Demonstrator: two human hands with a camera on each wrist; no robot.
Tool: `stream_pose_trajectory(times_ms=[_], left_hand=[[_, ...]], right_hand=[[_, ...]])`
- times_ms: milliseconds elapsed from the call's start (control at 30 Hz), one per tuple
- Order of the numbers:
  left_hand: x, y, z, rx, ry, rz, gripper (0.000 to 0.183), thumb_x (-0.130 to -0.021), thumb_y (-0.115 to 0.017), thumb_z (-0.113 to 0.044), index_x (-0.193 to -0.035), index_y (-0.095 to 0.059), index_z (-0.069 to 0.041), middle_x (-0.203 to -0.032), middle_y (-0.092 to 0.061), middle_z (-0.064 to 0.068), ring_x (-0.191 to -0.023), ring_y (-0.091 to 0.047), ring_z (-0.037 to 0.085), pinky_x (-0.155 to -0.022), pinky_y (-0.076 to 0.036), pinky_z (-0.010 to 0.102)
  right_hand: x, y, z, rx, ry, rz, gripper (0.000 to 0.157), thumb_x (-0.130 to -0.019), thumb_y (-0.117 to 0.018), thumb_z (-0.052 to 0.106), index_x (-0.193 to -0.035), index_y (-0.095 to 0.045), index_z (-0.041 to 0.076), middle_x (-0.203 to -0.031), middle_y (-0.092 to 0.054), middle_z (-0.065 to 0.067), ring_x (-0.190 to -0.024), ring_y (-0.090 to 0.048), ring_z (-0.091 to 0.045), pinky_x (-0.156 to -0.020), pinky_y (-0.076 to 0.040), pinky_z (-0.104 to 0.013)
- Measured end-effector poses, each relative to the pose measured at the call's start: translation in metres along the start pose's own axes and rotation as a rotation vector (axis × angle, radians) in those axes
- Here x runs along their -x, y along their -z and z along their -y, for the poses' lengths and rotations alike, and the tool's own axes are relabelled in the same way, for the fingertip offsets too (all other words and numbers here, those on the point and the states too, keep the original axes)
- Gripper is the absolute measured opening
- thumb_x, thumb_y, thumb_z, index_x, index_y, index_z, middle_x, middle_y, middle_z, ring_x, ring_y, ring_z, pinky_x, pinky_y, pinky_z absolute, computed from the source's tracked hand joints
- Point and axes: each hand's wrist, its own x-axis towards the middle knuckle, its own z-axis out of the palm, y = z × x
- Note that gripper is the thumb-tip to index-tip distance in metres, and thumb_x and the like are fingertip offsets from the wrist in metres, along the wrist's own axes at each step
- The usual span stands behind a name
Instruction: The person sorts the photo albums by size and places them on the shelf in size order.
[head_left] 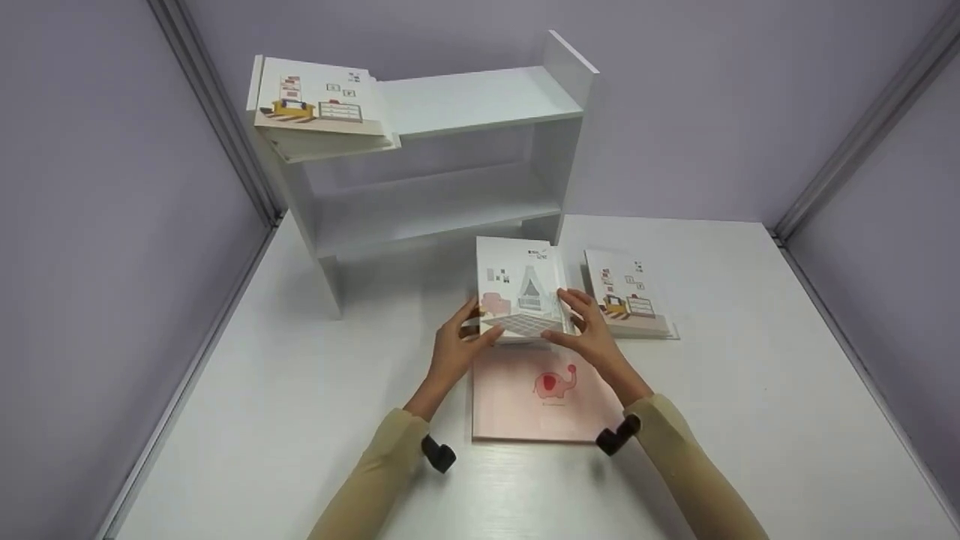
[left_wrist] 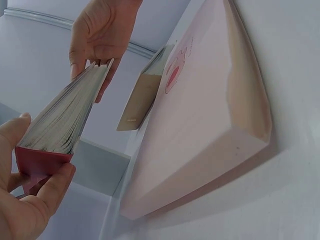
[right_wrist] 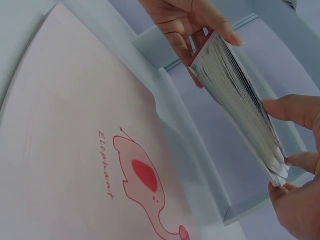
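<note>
Both hands hold up a small thick photo album (head_left: 517, 285) by its lower part, its cover printed with a tent and a pink armchair. My left hand (head_left: 456, 349) grips the red spine (left_wrist: 42, 162), thumb on the front cover and fingers behind. On the opposite side, my right hand (head_left: 596, 337) pinches the open page edge (right_wrist: 255, 125) between thumb and fingers. The pages fan slightly at that edge. Below the raised album lies a large, thick pink book-like thing (head_left: 517, 397) with a red elephant on its cover, flat on the table.
A white two-tier shelf (head_left: 465, 105) stands at the back left. On its upper board, at the left end, lie stacked albums (head_left: 322, 97) with a room picture on top. A similar album (head_left: 630, 296) lies on the white table (head_left: 780, 390) to the right.
</note>
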Motion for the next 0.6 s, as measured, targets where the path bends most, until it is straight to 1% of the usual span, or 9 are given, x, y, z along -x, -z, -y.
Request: stream_pose_trajectory(times_ms=[200, 267, 433, 600], left_hand=[[0.0023, -0.0009, -0.0026, -0.014, -0.033, -0.034, 0.070, -0.083, -0.070, -0.016, -0.141, -0.035, 0.000, -0.122, -0.054, 0.018, -0.098, -0.060, 0.033, -0.073, -0.055, 0.026], [0.0029, -0.0015, -0.0034, -0.030, -0.046, -0.048, 0.070, -0.083, -0.071, -0.017, -0.141, -0.036, -0.001, -0.122, -0.055, 0.017, -0.098, -0.061, 0.032, -0.075, -0.055, 0.029], [0.0046, -0.0028, -0.0046, -0.047, -0.070, -0.074, 0.069, -0.082, -0.072, -0.016, -0.140, -0.038, -0.001, -0.121, -0.057, 0.018, -0.096, -0.062, 0.032, -0.079, -0.054, 0.041], [0.0048, -0.0032, -0.0040, -0.054, -0.117, -0.099, 0.068, -0.081, -0.072, -0.014, -0.138, -0.040, 0.001, -0.121, -0.058, 0.018, -0.104, -0.059, 0.031, -0.082, -0.052, 0.044]], right_hand=[[0.0020, 0.0002, -0.0022, -0.007, 0.052, 0.000, 0.075, -0.078, -0.072, 0.002, -0.142, -0.032, -0.002, -0.147, -0.017, -0.022, -0.137, -0.015, -0.035, -0.113, -0.017, -0.051], [0.0033, -0.0001, -0.0031, -0.001, 0.060, -0.003, 0.075, -0.078, -0.072, 0.003, -0.142, -0.033, -0.002, -0.146, -0.017, -0.022, -0.137, -0.015, -0.035, -0.112, -0.017, -0.051], [0.0058, -0.0012, -0.0041, 0.003, 0.080, -0.014, 0.075, -0.078, -0.073, 0.002, -0.142, -0.034, -0.001, -0.146, -0.018, -0.022, -0.137, -0.016, -0.034, -0.112, -0.018, -0.050], [0.0067, -0.0020, -0.0037, 0.005, 0.113, -0.019, 0.075, -0.077, -0.073, 0.001, -0.141, -0.034, -0.001, -0.146, -0.018, -0.023, -0.137, -0.017, -0.035, -0.112, -0.018, -0.052]])
